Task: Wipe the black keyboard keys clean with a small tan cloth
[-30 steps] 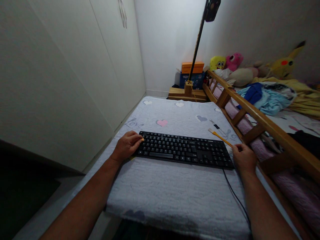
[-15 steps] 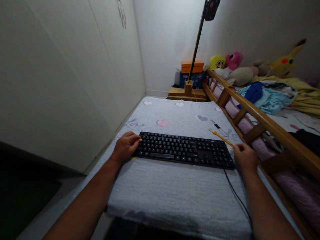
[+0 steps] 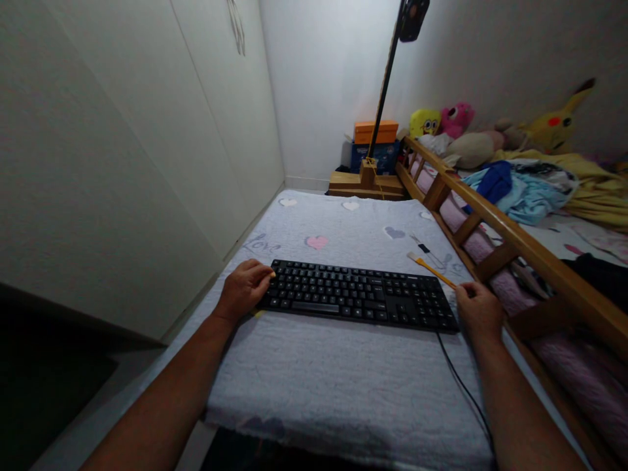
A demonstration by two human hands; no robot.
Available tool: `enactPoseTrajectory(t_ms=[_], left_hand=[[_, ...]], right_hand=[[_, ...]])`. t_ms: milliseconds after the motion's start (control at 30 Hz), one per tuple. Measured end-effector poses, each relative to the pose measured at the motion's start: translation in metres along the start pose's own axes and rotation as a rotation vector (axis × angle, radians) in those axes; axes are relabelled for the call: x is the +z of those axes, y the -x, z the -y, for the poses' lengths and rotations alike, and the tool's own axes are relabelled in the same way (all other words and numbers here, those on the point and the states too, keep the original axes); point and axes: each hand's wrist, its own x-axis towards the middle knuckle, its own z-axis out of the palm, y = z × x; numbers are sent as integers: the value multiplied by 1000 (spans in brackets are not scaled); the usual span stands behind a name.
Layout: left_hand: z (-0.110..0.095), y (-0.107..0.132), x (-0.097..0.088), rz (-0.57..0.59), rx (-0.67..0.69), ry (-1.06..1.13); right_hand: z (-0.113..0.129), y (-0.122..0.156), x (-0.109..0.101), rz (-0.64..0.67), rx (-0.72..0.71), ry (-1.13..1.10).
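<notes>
A black keyboard (image 3: 353, 294) lies flat across the cloth-covered table, its cable running from the right end toward the front edge. My left hand (image 3: 246, 286) is closed at the keyboard's left end, thumb and fingers gripping that edge. A scrap of yellow (image 3: 258, 314) shows just below this hand; what it is I cannot make out. Right of the keyboard, my right hand (image 3: 478, 307) is closed around the end of a yellow-handled brush (image 3: 434, 270). The brush's pale, flat bristles point up and left, beyond the keyboard's back right corner.
Behind the brush lies a thin tool with a black middle (image 3: 423, 248). A wooden bed rail (image 3: 495, 209) borders the table on the right, and a white cabinet (image 3: 196, 131) on the left. At the far end, a black pole (image 3: 386, 85) rises from a wooden base.
The whole view has shifted very slightly left. Both hands, the keyboard and the brush keep the same places relative to one another.
</notes>
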Motion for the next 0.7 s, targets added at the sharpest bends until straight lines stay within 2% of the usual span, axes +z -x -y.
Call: enactPoseTrajectory(t_ms=[467,700], left_hand=[[1,0,1,-8,-16,28],[2,2,3,-8,-13,32]], right_hand=[[7,2,-6,8,-25,11],[8,0,-2,17,-44,0]])
